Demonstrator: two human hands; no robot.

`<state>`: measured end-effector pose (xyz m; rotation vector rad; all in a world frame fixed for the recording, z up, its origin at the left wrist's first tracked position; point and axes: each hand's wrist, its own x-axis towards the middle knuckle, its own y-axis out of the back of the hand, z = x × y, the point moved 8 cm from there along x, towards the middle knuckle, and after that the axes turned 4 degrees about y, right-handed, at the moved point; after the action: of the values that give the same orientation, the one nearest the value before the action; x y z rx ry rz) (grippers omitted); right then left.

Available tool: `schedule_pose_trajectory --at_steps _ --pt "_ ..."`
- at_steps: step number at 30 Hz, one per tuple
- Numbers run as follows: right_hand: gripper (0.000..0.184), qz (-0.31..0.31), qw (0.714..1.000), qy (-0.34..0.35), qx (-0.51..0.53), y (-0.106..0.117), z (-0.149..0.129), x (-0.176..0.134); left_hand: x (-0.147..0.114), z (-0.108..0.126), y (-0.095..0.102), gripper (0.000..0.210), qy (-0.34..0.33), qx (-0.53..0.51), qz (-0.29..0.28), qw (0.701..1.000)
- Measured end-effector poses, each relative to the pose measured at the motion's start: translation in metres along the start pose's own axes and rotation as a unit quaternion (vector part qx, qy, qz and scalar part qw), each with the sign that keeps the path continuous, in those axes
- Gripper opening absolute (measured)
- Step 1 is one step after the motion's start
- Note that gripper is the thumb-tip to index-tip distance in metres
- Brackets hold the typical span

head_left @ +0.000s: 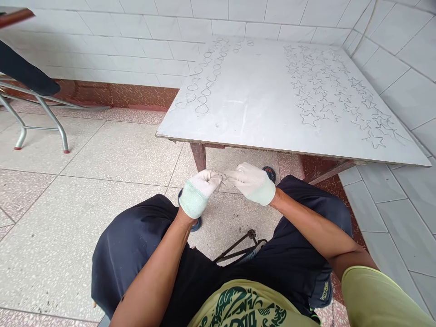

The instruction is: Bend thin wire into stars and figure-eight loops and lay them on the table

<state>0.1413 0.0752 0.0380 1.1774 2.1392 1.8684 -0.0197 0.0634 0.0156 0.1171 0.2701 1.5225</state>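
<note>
Both hands wear white gloves with pale green cuffs and meet in front of my knees, below the table's front edge. My left hand pinches a thin bent wire, whose full shape is mostly covered by the fingers. From the other side my right hand closes on the same wire, fingertips almost touching those of the left. On the white table beyond lie many wire stars at the right. Looped wire figure-eights run in rows at the left.
A metal-legged stool stands at the left, with a person's dark-clothed leg over it. A dark folding metal frame is on the speckled floor between my legs. Tiled walls border the table at the back and right.
</note>
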Motion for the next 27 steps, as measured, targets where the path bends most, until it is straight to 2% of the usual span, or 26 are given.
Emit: schedule_pose_trajectory --at_steps 8,11,14,20,22,27 --pt "0.034 -0.002 0.997 0.020 -0.074 -0.001 -0.007 0.005 0.001 0.003 0.001 0.023 0.033 -0.028 0.047 0.998" --pt "0.034 0.003 0.997 0.018 -0.076 -0.002 -0.006 0.005 0.003 0.001 0.004 0.022 0.028 -0.045 0.060 0.997" --pt "0.033 0.021 0.998 0.003 -0.055 0.001 -0.005 0.004 0.004 -0.002 0.004 0.023 0.026 -0.050 0.049 0.997" --pt "0.032 0.043 0.995 -0.071 -0.056 0.006 0.006 0.002 0.005 -0.007 0.003 0.052 -0.027 -0.077 0.032 0.996" --pt "0.032 0.045 0.994 -0.086 -0.055 0.005 0.007 0.003 0.006 -0.011 0.001 0.053 -0.016 -0.096 0.038 0.995" --pt "0.033 0.031 0.995 -0.090 -0.038 -0.001 0.002 0.004 0.005 -0.015 -0.007 0.039 0.043 -0.121 0.066 0.990"
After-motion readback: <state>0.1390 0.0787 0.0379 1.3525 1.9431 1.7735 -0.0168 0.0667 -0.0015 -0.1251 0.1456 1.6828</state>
